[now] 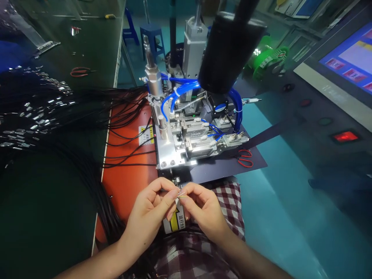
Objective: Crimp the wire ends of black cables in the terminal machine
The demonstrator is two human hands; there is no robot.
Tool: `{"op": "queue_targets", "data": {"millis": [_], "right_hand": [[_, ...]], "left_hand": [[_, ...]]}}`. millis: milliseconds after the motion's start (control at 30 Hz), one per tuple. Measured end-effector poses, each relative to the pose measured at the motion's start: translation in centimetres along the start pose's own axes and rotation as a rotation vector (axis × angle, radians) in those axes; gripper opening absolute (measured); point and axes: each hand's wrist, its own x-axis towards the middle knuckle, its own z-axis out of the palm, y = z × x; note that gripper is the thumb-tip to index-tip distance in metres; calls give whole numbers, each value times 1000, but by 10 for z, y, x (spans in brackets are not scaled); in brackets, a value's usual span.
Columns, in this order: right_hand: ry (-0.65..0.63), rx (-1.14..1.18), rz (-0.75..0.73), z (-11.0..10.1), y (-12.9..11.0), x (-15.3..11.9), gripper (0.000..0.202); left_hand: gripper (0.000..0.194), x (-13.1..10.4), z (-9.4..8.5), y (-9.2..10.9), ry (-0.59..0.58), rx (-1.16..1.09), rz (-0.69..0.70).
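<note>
Some fine wires (183, 195) sit pinched by thumb and forefinger of left hand (155, 207) and right hand (207, 211); likely light, limp, easily bent, best held close to their ends.

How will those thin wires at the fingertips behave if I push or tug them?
The thin wires look very slender, so they will probably bend rather than push straight. They are likely light, as the left hand seems to hold them just at its fingertips. Being so fine, they may kink under a hard tug.
</note>
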Motion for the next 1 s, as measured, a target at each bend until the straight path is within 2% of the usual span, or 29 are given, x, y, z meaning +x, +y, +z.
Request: {"op": "queue_targets", "data": {"millis": [100, 300, 400, 500, 567, 767, 1000], "right_hand": [[-8, -13, -19, 2, 3, -1, 13], [145, -178, -125, 18, 14, -9, 13], [153, -234, -175, 20, 14, -10, 11], [150, -307, -297, 15, 11, -8, 8], [140, -360, -356, 12, 8, -8, 9], [151, -433, -389, 6, 3, -7, 9], [186, -471, -378, -5, -8, -11, 7]], "left_hand": [[19, 0, 1, -2, 10, 13, 29], [19, 3, 2, -6, 128, 108, 142], [19, 3, -1, -2, 80, 93, 58], [21, 0, -6, 5, -14, 134, -53], [23, -1, -9, 8, -43, 181, -69], [22, -1, -13, 7, -17, 137, -68], [23, -1, -11, 6, 8, 131, -156]]}}
